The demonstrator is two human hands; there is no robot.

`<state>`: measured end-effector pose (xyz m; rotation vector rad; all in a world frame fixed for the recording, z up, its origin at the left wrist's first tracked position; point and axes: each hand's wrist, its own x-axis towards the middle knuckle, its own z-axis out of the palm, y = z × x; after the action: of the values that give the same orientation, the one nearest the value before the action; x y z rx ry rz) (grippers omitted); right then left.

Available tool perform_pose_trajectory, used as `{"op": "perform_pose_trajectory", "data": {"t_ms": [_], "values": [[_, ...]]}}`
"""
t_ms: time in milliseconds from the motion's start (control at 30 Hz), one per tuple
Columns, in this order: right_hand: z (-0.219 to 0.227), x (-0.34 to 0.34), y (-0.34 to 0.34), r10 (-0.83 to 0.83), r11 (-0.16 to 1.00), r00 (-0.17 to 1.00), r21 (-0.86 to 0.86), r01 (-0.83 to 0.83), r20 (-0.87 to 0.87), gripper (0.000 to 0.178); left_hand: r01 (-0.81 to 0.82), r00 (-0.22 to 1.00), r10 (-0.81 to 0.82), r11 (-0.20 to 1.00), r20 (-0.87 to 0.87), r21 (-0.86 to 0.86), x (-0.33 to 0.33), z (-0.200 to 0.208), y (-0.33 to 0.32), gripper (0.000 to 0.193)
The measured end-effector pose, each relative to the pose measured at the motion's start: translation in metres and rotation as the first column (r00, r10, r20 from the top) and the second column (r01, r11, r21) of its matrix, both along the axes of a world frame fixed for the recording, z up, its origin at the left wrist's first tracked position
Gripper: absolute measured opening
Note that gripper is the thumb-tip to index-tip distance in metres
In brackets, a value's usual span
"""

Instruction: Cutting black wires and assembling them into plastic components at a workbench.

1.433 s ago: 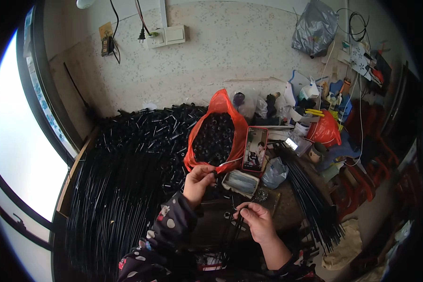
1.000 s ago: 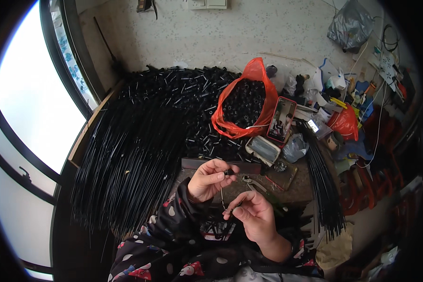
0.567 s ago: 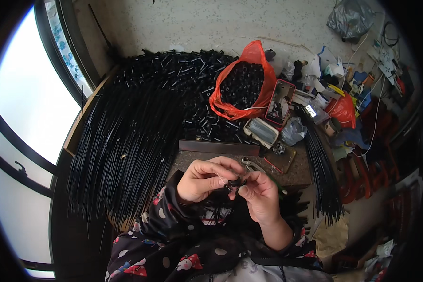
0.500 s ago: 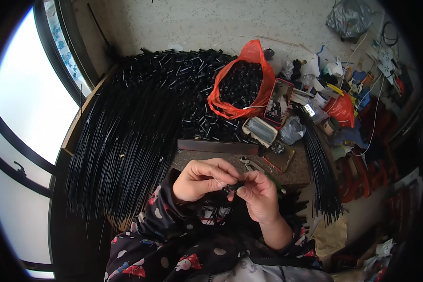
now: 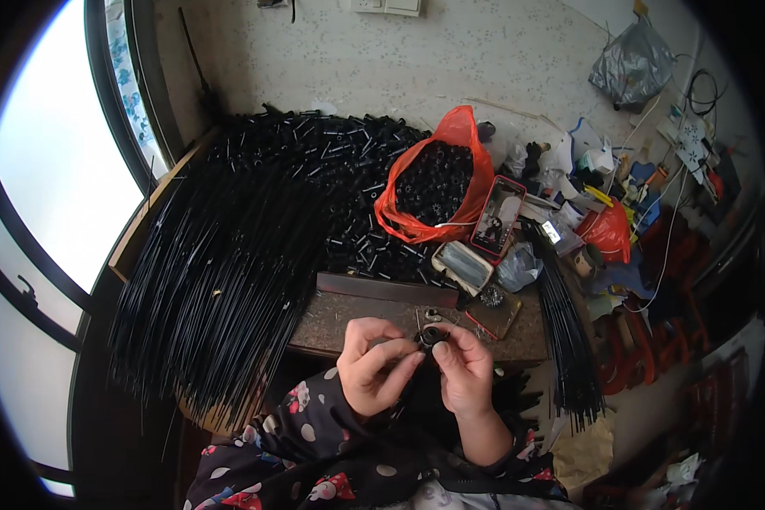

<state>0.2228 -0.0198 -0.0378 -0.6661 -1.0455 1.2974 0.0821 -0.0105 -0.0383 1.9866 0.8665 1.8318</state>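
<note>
A small round black part (image 5: pixel 433 337) with a hole through it sits between my two hands, above the desk's front edge. My right hand (image 5: pixel 467 372) pinches its right side between thumb and fingers. On the other side, my left hand (image 5: pixel 372 365) is closed, thumb and fingertips together at the part's left edge. A thin upright sliver shows just above those fingertips, too fine to name. Behind the hands, the metal tip of a tool (image 5: pixel 433 315) rests on the desk, the rest of it hidden.
Long thin black rods (image 5: pixel 212 289) fan over the left side; short black tubes (image 5: pixel 357 195) heap behind. A red plastic bag (image 5: pixel 388 212) of black parts, a phone (image 5: pixel 497 217), a small tray (image 5: pixel 463 266) and a dark strip (image 5: pixel 387 289) lie ahead. More rods (image 5: pixel 565 323) hang at right.
The view has tilted up, so the desk sits lower in it. The black part has turned, showing its hole. My left fingers have shifted round it, and my hands cover more of the tool.
</note>
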Motion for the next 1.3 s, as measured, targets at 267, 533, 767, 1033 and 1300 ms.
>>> {"op": "perform_pose_trajectory", "data": {"t_ms": [267,533,767,1033,1300], "values": [[-0.005,-0.004,-0.002,-0.015,0.997,0.989,0.066,0.025,-0.15,0.027,0.628,0.696,-0.342,0.716,0.631,-0.304,0.008,0.001,0.003,0.009],[0.004,0.006,0.003,-0.117,0.977,0.96,0.201,0.066,0.255,0.016,0.666,0.694,-0.429,0.687,0.578,-0.291,0.001,0.006,0.003,0.02],[-0.01,0.016,0.008,0.233,0.971,0.967,-0.038,-0.238,-0.106,0.021,0.285,0.952,-0.297,0.949,-0.077,-0.133,-0.006,0.012,-0.001,0.028],[0.015,0.005,-0.009,0.275,0.959,0.96,-0.084,-0.271,0.049,0.042,0.768,0.639,-0.675,0.539,0.369,-0.346,-0.004,-0.005,-0.019,0.052],[0.011,0.015,0.006,0.41,0.912,0.906,-0.074,-0.403,0.11,0.046,0.863,0.504,-0.663,0.414,0.554,-0.291,-0.004,-0.013,-0.018,0.04]]}}
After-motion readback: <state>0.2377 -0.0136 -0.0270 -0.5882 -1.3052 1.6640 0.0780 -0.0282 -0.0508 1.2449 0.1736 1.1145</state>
